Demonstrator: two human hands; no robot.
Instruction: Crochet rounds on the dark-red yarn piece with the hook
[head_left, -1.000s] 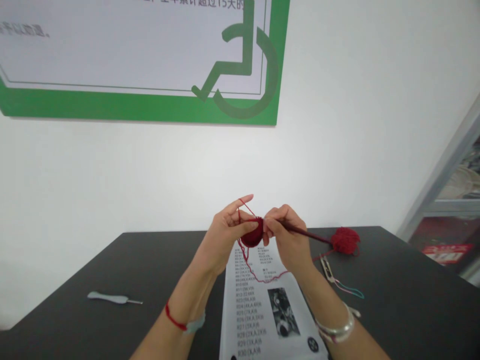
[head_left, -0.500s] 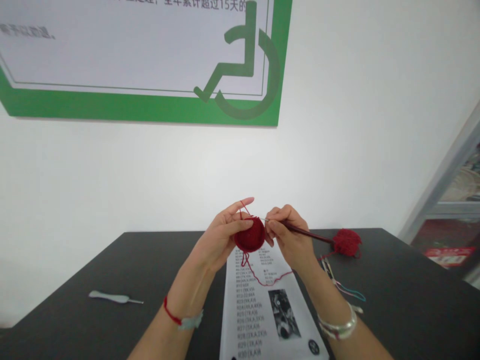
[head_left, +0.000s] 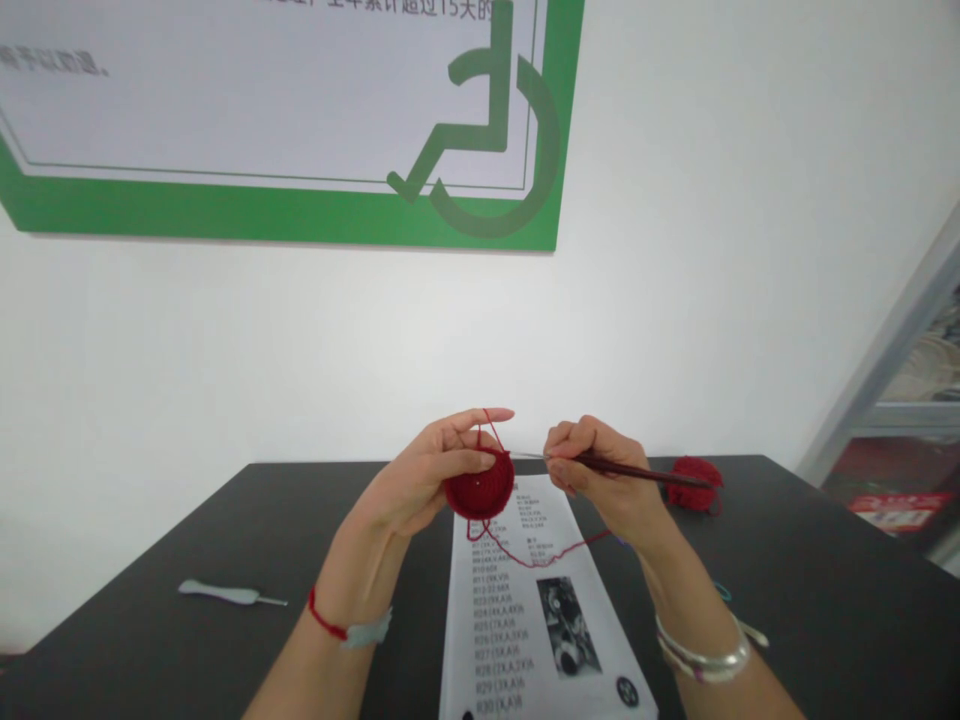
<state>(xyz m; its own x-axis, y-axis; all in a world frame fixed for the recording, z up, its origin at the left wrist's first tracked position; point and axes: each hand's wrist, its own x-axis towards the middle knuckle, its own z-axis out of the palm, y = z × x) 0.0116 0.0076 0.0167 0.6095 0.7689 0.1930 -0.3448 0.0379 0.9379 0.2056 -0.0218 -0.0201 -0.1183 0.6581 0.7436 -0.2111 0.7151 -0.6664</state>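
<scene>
Between thumb and fingers, my left hand (head_left: pixel 420 470) pinches a round dark red crochet piece (head_left: pixel 480 487); its index finger points right with red yarn looped over it. My right hand (head_left: pixel 604 470) grips a crochet hook (head_left: pixel 645 472) with a dark red handle, held nearly level. The hook's thin metal tip reaches the upper right edge of the piece. A red yarn strand (head_left: pixel 536 565) hangs below the piece and runs across the printed sheet (head_left: pixel 510 620) towards my right wrist.
A red yarn ball (head_left: pixel 691 484) rests at the back right of the black table (head_left: pixel 330 500), partly behind the hook handle. A pale-handled hook (head_left: pixel 225 593) lies at the left. Behind the table, a green-edged sign (head_left: pixel 300 220) hangs on the white wall.
My left hand and the crochet piece have shifted left and slightly down. My right hand has moved right with the hook, exposing more metal shaft, and now covers most of the small items behind it.
</scene>
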